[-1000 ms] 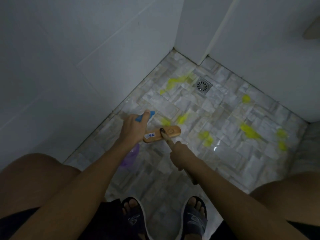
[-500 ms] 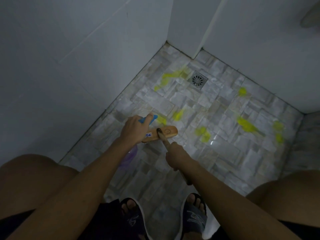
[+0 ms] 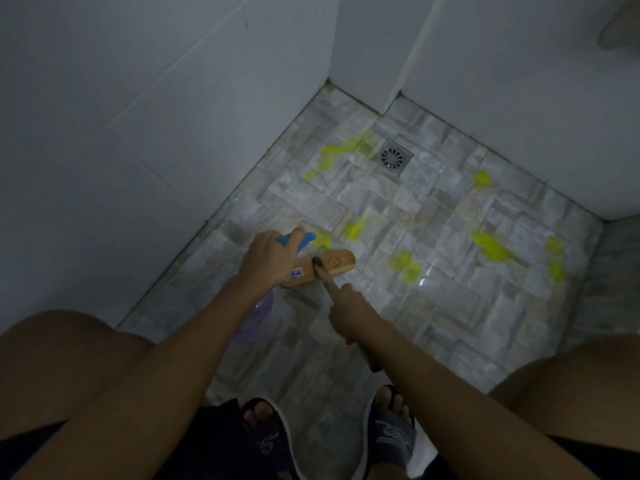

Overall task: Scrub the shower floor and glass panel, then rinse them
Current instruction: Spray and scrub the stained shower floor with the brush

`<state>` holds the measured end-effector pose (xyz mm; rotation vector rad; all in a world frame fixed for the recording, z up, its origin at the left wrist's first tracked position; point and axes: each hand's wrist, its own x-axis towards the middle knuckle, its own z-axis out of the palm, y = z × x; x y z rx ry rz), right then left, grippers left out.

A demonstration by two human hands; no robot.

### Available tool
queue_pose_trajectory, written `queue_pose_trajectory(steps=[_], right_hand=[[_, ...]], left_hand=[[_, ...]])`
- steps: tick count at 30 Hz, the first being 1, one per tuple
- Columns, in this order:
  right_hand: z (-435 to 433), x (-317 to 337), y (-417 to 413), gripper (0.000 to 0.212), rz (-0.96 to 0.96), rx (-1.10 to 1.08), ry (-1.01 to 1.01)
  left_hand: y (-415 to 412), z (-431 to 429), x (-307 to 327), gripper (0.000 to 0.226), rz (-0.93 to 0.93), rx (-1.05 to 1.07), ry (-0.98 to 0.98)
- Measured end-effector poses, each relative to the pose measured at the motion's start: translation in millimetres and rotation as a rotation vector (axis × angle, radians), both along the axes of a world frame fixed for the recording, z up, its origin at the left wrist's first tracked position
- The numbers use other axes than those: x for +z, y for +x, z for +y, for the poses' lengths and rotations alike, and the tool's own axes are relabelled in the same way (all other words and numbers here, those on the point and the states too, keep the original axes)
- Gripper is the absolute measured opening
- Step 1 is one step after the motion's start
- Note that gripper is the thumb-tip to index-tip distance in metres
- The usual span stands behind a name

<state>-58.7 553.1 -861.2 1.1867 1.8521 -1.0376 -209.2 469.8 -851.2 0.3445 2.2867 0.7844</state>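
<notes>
While right hand point(image 3: 349, 315) grips brush point(image 3: 323, 266), left hand point(image 3: 268, 259) grips spray bottle point(image 3: 260, 308) near wall point(image 3: 138, 150).

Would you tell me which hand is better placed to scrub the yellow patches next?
Right: the right hand grips the brush, its head on the floor; the left hand holds a spray bottle.

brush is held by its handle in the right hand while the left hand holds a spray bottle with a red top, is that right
Not quite. The head view shows the spray bottle has a blue top, not red. The rest holds: the right hand grips the brush by its handle, and the left hand holds the bottle.
</notes>
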Motion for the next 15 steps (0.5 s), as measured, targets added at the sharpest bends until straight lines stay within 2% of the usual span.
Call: queue_pose_trajectory(steps=[2, 5, 7, 11, 15], right_hand=[[-2, -6, 4, 0.033, 0.007, 0.068, 0.019], [1, -12, 6, 0.034, 0.027, 0.307, 0.055], [6, -20, -7, 0.038, 0.083, 0.356, 0.071], [21, -56, -73, 0.047, 0.238, 0.222, 0.126], [25, -69, -115, 0.049, 0.174, 0.147, 0.109]], left_hand=[[-3, 1, 3, 0.086, -0.001, 0.034, 0.032], [-11, -1, 8, 0.089, 0.020, 0.090, 0.049], [-17, -2, 4, 0.085, 0.042, 0.128, 0.075], [-26, 3, 8, 0.063, 0.148, 0.156, 0.156], [-31, 3, 4, 0.071, 0.197, 0.152, 0.193]])
